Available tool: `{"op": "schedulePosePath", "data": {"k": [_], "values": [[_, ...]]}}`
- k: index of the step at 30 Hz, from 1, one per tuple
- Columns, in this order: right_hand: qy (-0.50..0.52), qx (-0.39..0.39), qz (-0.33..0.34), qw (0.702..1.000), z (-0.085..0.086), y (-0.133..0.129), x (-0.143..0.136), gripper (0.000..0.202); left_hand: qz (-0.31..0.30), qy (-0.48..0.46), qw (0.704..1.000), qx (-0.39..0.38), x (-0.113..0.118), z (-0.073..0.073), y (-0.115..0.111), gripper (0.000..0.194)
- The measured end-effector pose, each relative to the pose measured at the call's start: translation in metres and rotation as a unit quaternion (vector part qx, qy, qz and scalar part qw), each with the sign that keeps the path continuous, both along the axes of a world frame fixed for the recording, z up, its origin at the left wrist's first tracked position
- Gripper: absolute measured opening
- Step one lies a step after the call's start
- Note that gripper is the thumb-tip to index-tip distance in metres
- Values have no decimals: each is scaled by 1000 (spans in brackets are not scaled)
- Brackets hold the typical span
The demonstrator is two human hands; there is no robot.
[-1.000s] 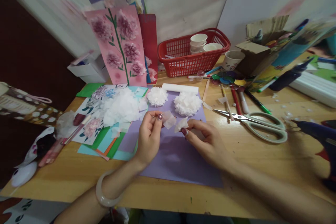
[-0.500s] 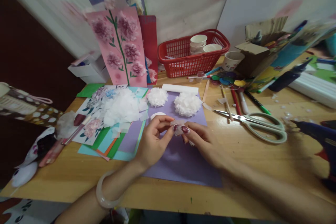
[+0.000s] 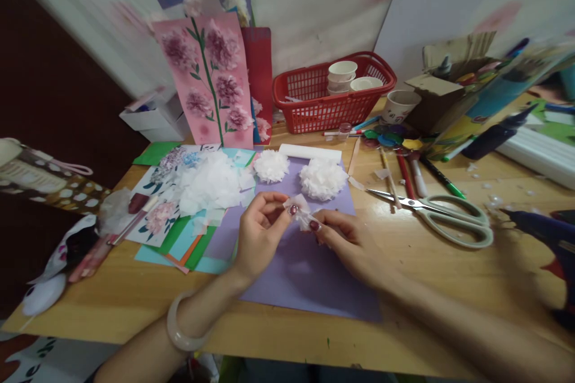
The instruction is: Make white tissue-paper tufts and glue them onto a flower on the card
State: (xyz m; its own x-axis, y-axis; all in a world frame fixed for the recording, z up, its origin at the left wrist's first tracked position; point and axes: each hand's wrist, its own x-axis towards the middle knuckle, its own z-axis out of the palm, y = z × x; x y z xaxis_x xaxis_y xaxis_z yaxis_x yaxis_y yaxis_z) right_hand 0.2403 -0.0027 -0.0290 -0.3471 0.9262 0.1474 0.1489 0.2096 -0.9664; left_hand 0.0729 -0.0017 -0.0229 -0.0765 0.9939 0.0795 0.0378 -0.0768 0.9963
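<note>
Above a purple paper sheet point(image 3: 314, 287), my left hand point(image 3: 263, 233) pinches a small piece of thin white tissue paper point(image 3: 302, 208) between thumb and fingers. My right hand point(image 3: 345, 239) grips the gathered lower end of the same piece, its thumb pressed to the fingers. Just behind the hands lie two white ruffled paper flowers, a larger one point(image 3: 322, 178) on the right and a smaller one point(image 3: 271, 166) on the left. To the left sits a loose pile of white tissue pieces point(image 3: 209, 182) on coloured sheets.
Scissors point(image 3: 442, 215) lie to the right, with a glue gun point(image 3: 548, 233) at the right edge. A red basket point(image 3: 332, 109) holding paper cups stands at the back. A pink flower picture point(image 3: 211, 78) leans on the wall. Brushes and a green marker point(image 3: 444, 179) lie behind the scissors.
The tissue piece has become more visible between my hands, its end twisted toward the right fingers. My left fingertips have shifted slightly left, away from my right ones.
</note>
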Motion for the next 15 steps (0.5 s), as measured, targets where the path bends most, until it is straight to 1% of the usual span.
{"op": "schedulePosePath", "data": {"k": [2, 8, 13, 15], "values": [[0, 1, 1, 1000, 1, 0, 0, 27, 11, -13, 1000, -5, -1, -1, 1, 20], [-18, -1, -11, 1000, 3, 0, 0, 26, 19, -71, 997, -10, -3, -6, 4, 22], [-34, -13, -4, 999, 5, -1, 0, 27, 84, -155, 984, -9, -7, -9, 14, 28], [-38, -20, -8, 999, 5, -1, 0, 27, 88, -179, 980, -23, -8, -11, 16, 30]]}}
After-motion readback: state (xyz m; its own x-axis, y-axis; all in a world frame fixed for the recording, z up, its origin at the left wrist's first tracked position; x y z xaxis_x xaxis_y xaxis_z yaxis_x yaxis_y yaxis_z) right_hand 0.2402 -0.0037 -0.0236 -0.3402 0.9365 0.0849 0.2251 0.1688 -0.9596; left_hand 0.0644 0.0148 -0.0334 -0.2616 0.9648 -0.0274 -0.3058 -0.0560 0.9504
